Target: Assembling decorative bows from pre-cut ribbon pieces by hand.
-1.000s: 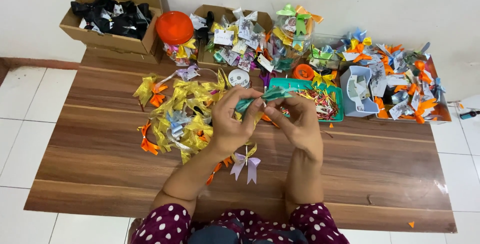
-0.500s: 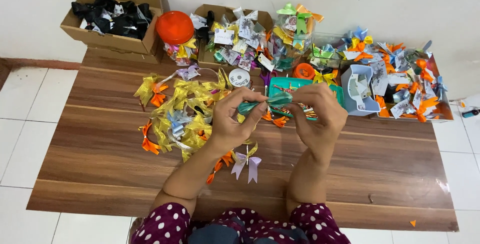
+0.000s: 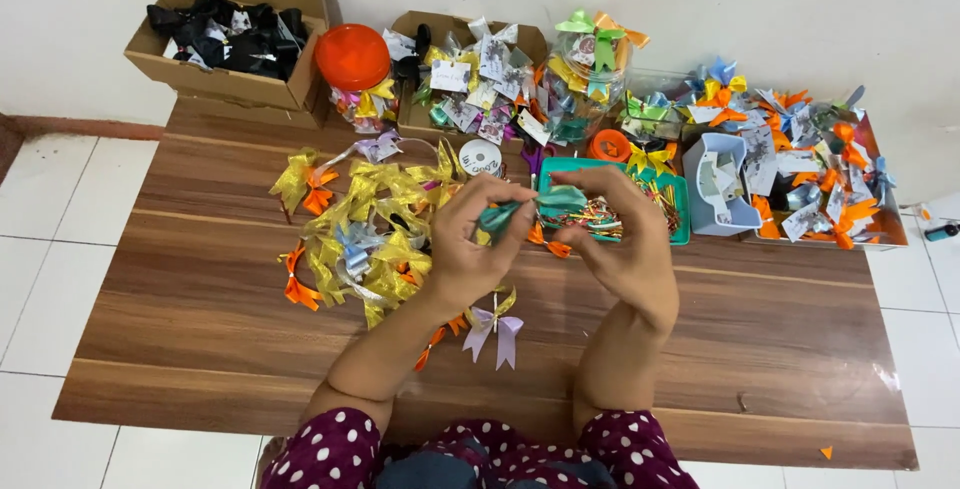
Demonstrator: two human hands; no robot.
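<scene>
Near the centre of the frame, just above the middle of the wooden table, the left hand and the right hand pinch a folded teal ribbon between them, fingertips closed narrowly on its two ends. It hangs just in front of a teal tray holding thin coloured ties. A heap of yellow ribbon bows lies left of the hands, a lilac bow lies below them, and a cardboard box of black bows sits at upper left.
</scene>
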